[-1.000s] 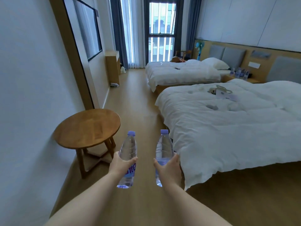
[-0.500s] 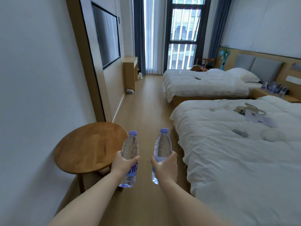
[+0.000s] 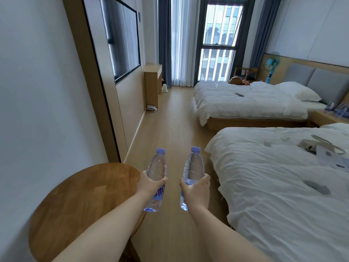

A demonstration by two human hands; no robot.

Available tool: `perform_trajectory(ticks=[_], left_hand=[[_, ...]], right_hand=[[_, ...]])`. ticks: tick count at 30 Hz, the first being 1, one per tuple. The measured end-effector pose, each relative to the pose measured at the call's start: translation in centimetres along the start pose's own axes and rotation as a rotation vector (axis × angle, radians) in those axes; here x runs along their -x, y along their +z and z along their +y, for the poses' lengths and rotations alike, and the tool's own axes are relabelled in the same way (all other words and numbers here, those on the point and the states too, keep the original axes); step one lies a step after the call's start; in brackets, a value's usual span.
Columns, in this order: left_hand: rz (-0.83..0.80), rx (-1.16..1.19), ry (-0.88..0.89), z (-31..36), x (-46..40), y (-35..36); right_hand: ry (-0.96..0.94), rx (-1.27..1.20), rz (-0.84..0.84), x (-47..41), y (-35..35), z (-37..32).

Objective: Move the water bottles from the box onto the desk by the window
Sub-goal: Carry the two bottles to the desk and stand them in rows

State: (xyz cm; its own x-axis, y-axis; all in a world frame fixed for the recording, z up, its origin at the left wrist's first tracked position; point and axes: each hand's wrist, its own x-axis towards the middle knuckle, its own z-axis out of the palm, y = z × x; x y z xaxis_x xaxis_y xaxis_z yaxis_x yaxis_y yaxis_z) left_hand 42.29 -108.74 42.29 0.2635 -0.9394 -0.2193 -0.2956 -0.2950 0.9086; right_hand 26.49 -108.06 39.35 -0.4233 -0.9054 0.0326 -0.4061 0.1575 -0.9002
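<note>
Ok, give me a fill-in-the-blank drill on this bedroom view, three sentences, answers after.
1. Each hand grips one water ____.
2. The left hand is nearest the ____ wooden table.
3. The right hand is on the side of the near bed, whose cover is ____.

Missing words: bottle; round; white

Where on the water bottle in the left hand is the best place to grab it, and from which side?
Around the labelled middle of the left water bottle, coming from the side. It is upright, tall and round, so fingers wrap its straight body, as the left hand does now; the neck tapers toward the cap.
</note>
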Motion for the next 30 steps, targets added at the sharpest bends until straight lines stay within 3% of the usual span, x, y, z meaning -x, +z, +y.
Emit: perform_trajectory(ticks=[16, 30], left_hand=[[0.022, 0.069, -0.120, 7.5, -29.2, 9.0], [0.093, 0.199, -0.151, 17.9, -54.7, 16.0]], right_hand=[[0.062, 0.089, -0.055, -29.5, 12.7, -0.7], [0.040, 0.136, -0.122, -55.4, 22.1, -6.6]])
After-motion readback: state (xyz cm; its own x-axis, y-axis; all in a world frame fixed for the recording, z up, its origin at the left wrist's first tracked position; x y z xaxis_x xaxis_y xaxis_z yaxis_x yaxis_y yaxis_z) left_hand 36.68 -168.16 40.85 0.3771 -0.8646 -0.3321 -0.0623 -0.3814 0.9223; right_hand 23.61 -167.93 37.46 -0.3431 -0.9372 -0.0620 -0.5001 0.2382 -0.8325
